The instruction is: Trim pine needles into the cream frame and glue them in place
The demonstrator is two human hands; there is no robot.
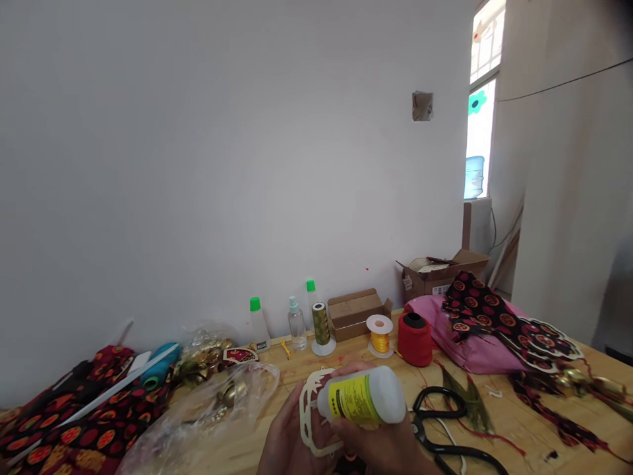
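My left hand [280, 439] is closed around a flat, cream-coloured cut-out frame [305, 432] with a scalloped outline. In my right hand [380, 445] is a white plastic glue bottle [363, 396] with a yellow-green label, tipped on its side. The bottle's narrow end points left and lies over the frame; whether anything flows from it I cannot tell. Beneath my hands a bit of dark patterned fabric [350, 464] shows. Black-handled scissors [440, 412] lie just right of my right hand.
Green-capped bottles [259, 326], a clear spray bottle [297, 328], thread spools [321, 326], yellow cord [380, 341] and red yarn [414, 340] line the wall. Patterned fabric [103, 432] and a plastic bag [208, 412] lie left. A pink bundle [459, 343] and cardboard box [425, 285] stand right.
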